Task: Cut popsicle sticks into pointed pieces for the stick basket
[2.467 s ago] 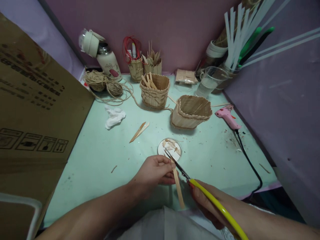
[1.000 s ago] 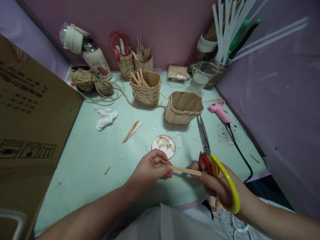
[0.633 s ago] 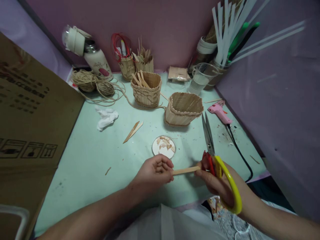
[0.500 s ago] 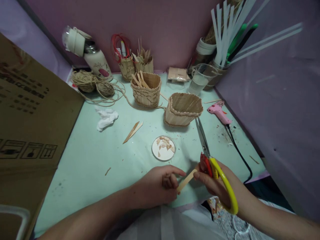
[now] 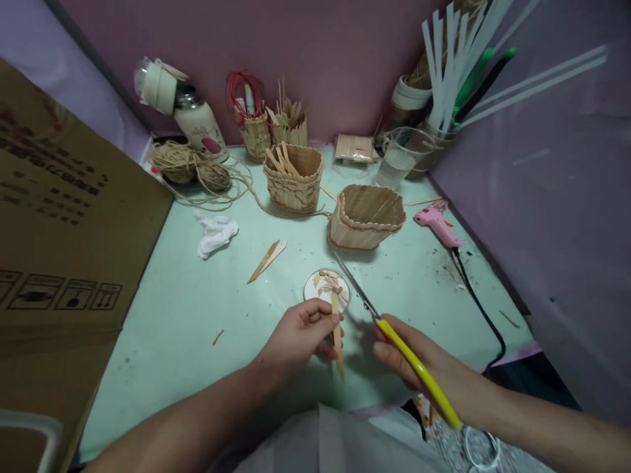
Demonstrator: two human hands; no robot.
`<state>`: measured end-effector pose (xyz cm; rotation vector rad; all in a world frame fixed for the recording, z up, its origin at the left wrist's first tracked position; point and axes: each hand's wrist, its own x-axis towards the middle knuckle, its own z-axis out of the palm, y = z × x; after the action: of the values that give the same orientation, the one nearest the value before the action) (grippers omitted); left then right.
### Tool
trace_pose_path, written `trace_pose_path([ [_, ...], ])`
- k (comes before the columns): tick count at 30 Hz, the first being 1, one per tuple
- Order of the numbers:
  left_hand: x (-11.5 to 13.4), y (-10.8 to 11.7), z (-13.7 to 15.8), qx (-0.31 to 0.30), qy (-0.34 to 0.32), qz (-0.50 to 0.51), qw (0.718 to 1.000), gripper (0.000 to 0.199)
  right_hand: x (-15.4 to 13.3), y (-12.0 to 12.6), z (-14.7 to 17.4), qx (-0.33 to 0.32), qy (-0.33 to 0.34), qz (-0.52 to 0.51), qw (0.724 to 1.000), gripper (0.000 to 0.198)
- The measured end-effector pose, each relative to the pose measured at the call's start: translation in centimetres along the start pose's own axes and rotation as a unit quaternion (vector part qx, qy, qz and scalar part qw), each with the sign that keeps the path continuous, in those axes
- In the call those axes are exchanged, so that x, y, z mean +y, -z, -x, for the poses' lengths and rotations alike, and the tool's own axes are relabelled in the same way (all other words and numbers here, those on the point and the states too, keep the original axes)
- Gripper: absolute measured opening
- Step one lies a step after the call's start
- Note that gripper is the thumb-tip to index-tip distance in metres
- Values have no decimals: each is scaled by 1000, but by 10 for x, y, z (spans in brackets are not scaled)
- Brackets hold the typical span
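Note:
Pinched in the fingers of my left hand (image 5: 308, 328) is a flat wooden craft stick (image 5: 336, 335), upright in the view with a pointed lower end. Its upper end overlaps the near edge of a small round dish (image 5: 309, 288) that holds several cut wood chips. My right hand (image 5: 414, 348) is closed around yellow-handled scissors (image 5: 419, 368). Their blades point up and left, past the right rim of the dish, and look closed or nearly so. The scissors are apart from the stick. Two more pointed sticks (image 5: 266, 261) lie left of the dish.
Behind the dish stand a stick-walled basket (image 5: 357, 235) and another basket (image 5: 293, 194) holding sticks. A pink glue gun (image 5: 438, 225) with a black cord lies right. Twine (image 5: 172, 162), a bottle (image 5: 197, 125) and crumpled tissue (image 5: 215, 235) are left, beside a cardboard box (image 5: 73, 217).
My left hand has moved up toward the dish and now holds the stick, which my right hand was also touching before. The scissors have swung left and turned in my right hand.

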<state>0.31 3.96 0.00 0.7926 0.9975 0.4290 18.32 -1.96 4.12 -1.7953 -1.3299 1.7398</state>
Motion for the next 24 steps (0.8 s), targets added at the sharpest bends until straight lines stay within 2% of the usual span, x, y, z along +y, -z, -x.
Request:
trace_pose_path([
  [4, 0, 2, -1, 30, -10, 17, 999, 36, -1, 3, 8, -94, -20, 43, 994, 57],
  [10, -3, -1, 0, 27, 3, 15, 1000, 31, 5, 2, 8, -144, -23, 36, 989, 59],
  [19, -3, -3, 0, 27, 19, 25, 999, 27, -4, -3, 7, -125, -15, 51, 991, 57],
  [24, -2, -3, 0, 35, 36, 30, 998, 27, -2, -2, 6, -138, 2, 47, 989, 52],
])
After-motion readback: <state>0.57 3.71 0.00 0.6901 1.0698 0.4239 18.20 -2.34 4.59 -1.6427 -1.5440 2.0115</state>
